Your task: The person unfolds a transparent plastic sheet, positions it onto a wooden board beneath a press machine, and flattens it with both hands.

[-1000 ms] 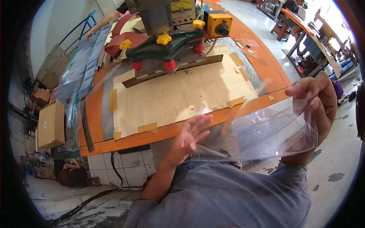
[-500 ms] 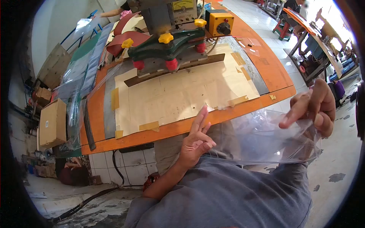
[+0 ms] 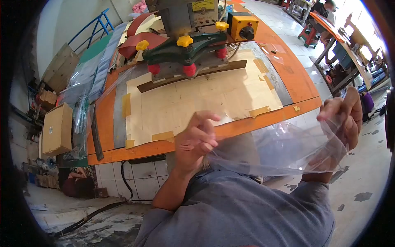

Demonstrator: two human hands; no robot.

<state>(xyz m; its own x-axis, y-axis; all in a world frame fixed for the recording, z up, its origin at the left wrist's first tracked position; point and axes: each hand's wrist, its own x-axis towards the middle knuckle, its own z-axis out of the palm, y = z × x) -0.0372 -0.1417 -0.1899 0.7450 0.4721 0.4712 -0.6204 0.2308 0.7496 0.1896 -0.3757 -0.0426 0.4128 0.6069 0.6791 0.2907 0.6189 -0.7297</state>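
A clear plastic sheet (image 3: 284, 150) is stretched between my hands, in front of the table's near edge. My right hand (image 3: 343, 119) pinches its upper right part, fingers bent. At the sheet's left end, my left hand (image 3: 196, 142) has its thumb and fingers curled together on the edge. Beyond them lies a pale board (image 3: 185, 109), held by tape on the orange table (image 3: 105, 138). Above the board stands a press (image 3: 187, 49) with yellow knobs and a long metal bar (image 3: 193, 75) under it.
An orange control box (image 3: 242, 28) sits right of the press. Plastic sheets (image 3: 88, 74) and a cardboard box (image 3: 57, 129) are at the left. A dark metal strip (image 3: 96, 133) lies on the table's left side. A person (image 3: 319, 8) sits at a far bench; another person (image 3: 78, 185) is low at left.
My left hand has moved a little left and its fingers have curled in, with the sheet pulled between both hands. The other person's arm at the upper left is gone from view.
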